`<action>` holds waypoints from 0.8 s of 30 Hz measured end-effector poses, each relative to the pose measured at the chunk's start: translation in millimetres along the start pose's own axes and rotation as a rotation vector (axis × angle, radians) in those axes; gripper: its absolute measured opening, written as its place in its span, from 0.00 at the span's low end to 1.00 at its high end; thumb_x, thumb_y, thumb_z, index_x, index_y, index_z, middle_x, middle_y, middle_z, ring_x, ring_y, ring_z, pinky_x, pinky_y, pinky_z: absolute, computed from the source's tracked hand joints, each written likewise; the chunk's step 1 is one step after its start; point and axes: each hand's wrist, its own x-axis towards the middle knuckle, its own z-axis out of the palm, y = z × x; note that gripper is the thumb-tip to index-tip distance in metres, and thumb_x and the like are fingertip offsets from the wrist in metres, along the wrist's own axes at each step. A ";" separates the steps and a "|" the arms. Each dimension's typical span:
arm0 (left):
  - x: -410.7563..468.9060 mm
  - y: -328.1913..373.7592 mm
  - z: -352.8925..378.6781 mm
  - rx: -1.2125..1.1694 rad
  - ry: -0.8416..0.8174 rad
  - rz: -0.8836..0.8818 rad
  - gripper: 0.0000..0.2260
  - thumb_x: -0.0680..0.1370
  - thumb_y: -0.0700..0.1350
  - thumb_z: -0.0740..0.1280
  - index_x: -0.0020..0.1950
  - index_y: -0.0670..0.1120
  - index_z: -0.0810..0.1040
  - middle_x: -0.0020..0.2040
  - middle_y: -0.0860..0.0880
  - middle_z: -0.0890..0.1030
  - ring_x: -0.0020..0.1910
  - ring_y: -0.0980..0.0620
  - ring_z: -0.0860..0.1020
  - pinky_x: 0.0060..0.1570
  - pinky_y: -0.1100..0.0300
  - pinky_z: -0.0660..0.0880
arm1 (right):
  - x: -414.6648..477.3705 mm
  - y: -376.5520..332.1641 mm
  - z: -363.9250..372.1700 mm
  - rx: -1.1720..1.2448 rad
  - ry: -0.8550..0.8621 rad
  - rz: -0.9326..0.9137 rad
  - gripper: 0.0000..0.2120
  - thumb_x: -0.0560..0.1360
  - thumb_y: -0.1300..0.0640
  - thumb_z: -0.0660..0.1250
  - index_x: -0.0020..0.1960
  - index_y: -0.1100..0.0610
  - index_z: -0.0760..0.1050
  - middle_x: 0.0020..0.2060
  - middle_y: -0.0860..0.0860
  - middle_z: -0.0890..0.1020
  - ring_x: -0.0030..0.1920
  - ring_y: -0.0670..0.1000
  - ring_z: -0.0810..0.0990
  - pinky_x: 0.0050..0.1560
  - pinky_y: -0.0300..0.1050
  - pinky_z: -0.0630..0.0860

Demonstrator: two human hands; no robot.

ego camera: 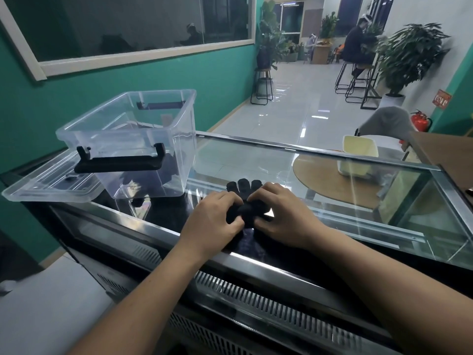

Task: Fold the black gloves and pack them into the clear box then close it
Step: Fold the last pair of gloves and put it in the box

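A black glove (pixel 247 210) lies on the glass top of a display counter, its fingertips pointing away from me. My left hand (pixel 213 221) and my right hand (pixel 280 216) both grip its bunched middle with curled fingers, one on each side. To the left stands the clear box (pixel 163 139), open at the top, with black latch handles at its near and far ends. Something dark shows through its wall near the bottom; I cannot tell what it is. The clear lid (pixel 33 187) lies flat beside the box on its left.
The glass counter top (pixel 320 175) stretches to the right, edged by metal rails. Through the glass show a round wooden table and a cream container (pixel 358 157). A vent grille (pixel 256 298) runs along the counter's near side. People sit at stools far back.
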 end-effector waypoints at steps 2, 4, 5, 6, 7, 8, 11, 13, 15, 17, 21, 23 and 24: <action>0.3 -0.6 -1.5 -0.029 0.002 -0.029 0.05 0.79 0.49 0.71 0.55 0.53 0.81 0.46 0.56 0.82 0.49 0.55 0.79 0.51 0.55 0.78 | 0.8 3.7 -0.7 0.056 0.035 0.031 0.11 0.75 0.55 0.71 0.57 0.51 0.82 0.47 0.42 0.80 0.49 0.48 0.78 0.52 0.46 0.77; 0.6 -1.2 -3.2 -0.061 0.010 -0.069 0.04 0.81 0.50 0.69 0.55 0.54 0.81 0.44 0.55 0.80 0.46 0.55 0.79 0.48 0.57 0.77 | 0.3 5.1 -2.3 0.126 0.067 0.088 0.11 0.77 0.57 0.73 0.59 0.50 0.82 0.45 0.42 0.82 0.47 0.47 0.79 0.50 0.43 0.75; 0.9 -1.3 -3.7 -0.073 0.012 -0.084 0.04 0.82 0.50 0.69 0.56 0.54 0.81 0.44 0.55 0.80 0.46 0.55 0.79 0.48 0.58 0.76 | -0.3 4.8 -3.8 0.168 0.073 0.125 0.12 0.78 0.56 0.73 0.61 0.48 0.81 0.45 0.43 0.84 0.47 0.47 0.81 0.50 0.42 0.76; 1.2 -1.4 -4.3 -0.087 0.009 -0.097 0.05 0.83 0.51 0.68 0.57 0.55 0.80 0.45 0.55 0.80 0.47 0.55 0.79 0.48 0.59 0.76 | -0.5 4.6 -5.1 0.213 0.074 0.164 0.13 0.79 0.55 0.73 0.63 0.46 0.80 0.45 0.44 0.84 0.47 0.47 0.82 0.51 0.40 0.77; 1.8 -1.6 -4.8 -0.107 0.005 -0.110 0.05 0.83 0.51 0.67 0.58 0.55 0.79 0.46 0.55 0.81 0.47 0.55 0.79 0.47 0.60 0.75 | -0.3 4.4 -6.4 0.256 0.074 0.202 0.14 0.79 0.53 0.74 0.64 0.45 0.79 0.44 0.44 0.84 0.48 0.46 0.82 0.52 0.37 0.76; 2.5 -1.8 -5.4 -0.134 0.002 -0.123 0.05 0.83 0.51 0.67 0.59 0.55 0.79 0.47 0.55 0.82 0.47 0.56 0.80 0.46 0.62 0.74 | 0.0 4.2 -7.2 0.291 0.072 0.236 0.14 0.80 0.51 0.73 0.64 0.44 0.78 0.43 0.44 0.84 0.48 0.44 0.82 0.52 0.34 0.75; 4.5 -1.4 -7.4 -0.219 -0.003 -0.160 0.06 0.85 0.49 0.67 0.61 0.54 0.78 0.47 0.57 0.84 0.45 0.61 0.81 0.42 0.73 0.72 | 1.3 3.4 -9.1 0.337 0.077 0.306 0.11 0.80 0.47 0.72 0.62 0.43 0.78 0.44 0.44 0.85 0.49 0.40 0.81 0.48 0.28 0.72; 4.9 -1.4 -8.1 -0.253 -0.009 -0.171 0.07 0.86 0.48 0.66 0.63 0.52 0.78 0.47 0.56 0.85 0.45 0.64 0.82 0.42 0.76 0.72 | 1.9 2.3 -9.4 0.344 0.085 0.330 0.10 0.79 0.46 0.73 0.60 0.43 0.79 0.43 0.45 0.86 0.47 0.42 0.82 0.47 0.30 0.73; 5.6 -3.6 -7.2 -0.245 -0.014 -0.174 0.08 0.86 0.48 0.65 0.65 0.52 0.77 0.48 0.55 0.85 0.45 0.64 0.82 0.42 0.76 0.72 | 2.7 2.1 -8.5 0.342 0.109 0.354 0.10 0.78 0.45 0.74 0.58 0.43 0.79 0.41 0.45 0.86 0.45 0.44 0.83 0.47 0.36 0.76; 6.5 -7.0 -5.0 -0.232 -0.013 -0.179 0.08 0.86 0.49 0.65 0.66 0.53 0.77 0.50 0.55 0.85 0.47 0.60 0.82 0.45 0.72 0.73 | 3.4 4.1 -7.3 0.327 0.130 0.375 0.11 0.76 0.46 0.76 0.57 0.44 0.80 0.39 0.46 0.86 0.44 0.44 0.84 0.46 0.38 0.77; 6.4 -10.3 -0.1 -0.161 -0.003 -0.170 0.10 0.86 0.47 0.66 0.67 0.54 0.76 0.56 0.54 0.82 0.54 0.53 0.81 0.56 0.55 0.79 | 3.9 8.5 -4.4 0.269 0.145 0.380 0.10 0.76 0.48 0.77 0.55 0.47 0.80 0.40 0.47 0.86 0.45 0.43 0.83 0.45 0.36 0.76; 5.8 -10.3 1.8 -0.113 0.008 -0.135 0.12 0.85 0.44 0.67 0.67 0.54 0.76 0.59 0.54 0.79 0.58 0.53 0.78 0.59 0.55 0.79 | 3.8 12.3 -1.7 0.217 0.173 0.340 0.10 0.76 0.50 0.77 0.55 0.47 0.81 0.44 0.46 0.84 0.48 0.45 0.82 0.48 0.33 0.74; 5.5 -10.5 2.3 -0.087 0.012 -0.111 0.13 0.84 0.42 0.67 0.68 0.54 0.77 0.61 0.54 0.76 0.59 0.53 0.77 0.61 0.56 0.78 | 4.0 13.7 -0.6 0.196 0.185 0.318 0.10 0.76 0.51 0.77 0.55 0.48 0.82 0.46 0.47 0.82 0.48 0.45 0.81 0.47 0.29 0.72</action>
